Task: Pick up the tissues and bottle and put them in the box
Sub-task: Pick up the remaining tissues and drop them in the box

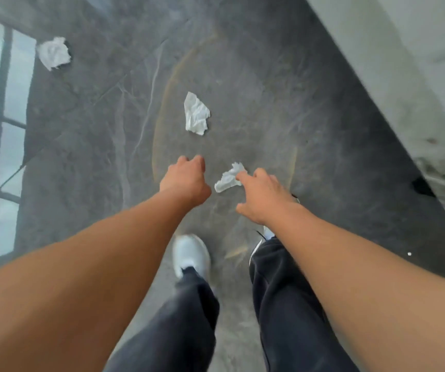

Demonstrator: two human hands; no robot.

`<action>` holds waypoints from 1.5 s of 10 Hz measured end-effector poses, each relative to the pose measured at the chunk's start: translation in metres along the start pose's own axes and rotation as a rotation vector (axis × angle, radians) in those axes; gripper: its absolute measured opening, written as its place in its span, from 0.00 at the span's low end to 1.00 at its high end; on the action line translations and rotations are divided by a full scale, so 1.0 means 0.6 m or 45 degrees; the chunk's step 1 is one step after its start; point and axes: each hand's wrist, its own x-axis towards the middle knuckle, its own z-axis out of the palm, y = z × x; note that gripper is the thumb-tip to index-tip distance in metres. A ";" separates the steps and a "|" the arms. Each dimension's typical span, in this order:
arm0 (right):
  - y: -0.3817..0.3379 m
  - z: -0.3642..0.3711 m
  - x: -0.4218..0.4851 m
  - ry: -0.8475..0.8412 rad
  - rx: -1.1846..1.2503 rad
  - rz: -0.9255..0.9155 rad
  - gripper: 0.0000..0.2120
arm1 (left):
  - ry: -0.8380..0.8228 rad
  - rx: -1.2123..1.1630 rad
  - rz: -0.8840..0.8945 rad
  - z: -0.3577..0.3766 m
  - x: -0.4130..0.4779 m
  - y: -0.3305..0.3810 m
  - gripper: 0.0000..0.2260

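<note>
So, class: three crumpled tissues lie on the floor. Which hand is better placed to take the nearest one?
Right. The right hand has its fingertips at the nearest tissue; the left hand is curled beside it.

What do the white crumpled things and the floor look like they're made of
The three crumpled tissues look like thin matte paper: creased, soft white folds, no shine. The floor seems to be polished stone or marble-look tile, grey with pale veins, glossy enough to reflect a window; which of the two is unclear.
</note>
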 end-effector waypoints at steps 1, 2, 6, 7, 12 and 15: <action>0.005 0.028 0.069 -0.030 -0.105 -0.002 0.25 | 0.037 -0.010 -0.015 0.014 0.085 0.007 0.22; 0.003 0.059 0.140 -0.052 -0.224 -0.013 0.26 | 0.112 0.026 0.039 0.024 0.178 -0.001 0.30; -0.021 0.121 0.319 0.295 -0.123 -0.053 0.07 | 0.308 0.327 0.547 -0.008 0.404 -0.056 0.11; -0.025 0.084 0.294 0.357 -0.056 -0.057 0.12 | 0.206 0.315 0.478 -0.029 0.374 -0.057 0.12; 0.012 -0.004 0.049 0.644 0.437 0.476 0.12 | 0.084 0.605 0.701 -0.055 0.090 -0.048 0.14; 0.049 0.095 -0.223 0.817 0.496 0.337 0.12 | 0.126 0.595 0.628 0.066 -0.181 -0.049 0.13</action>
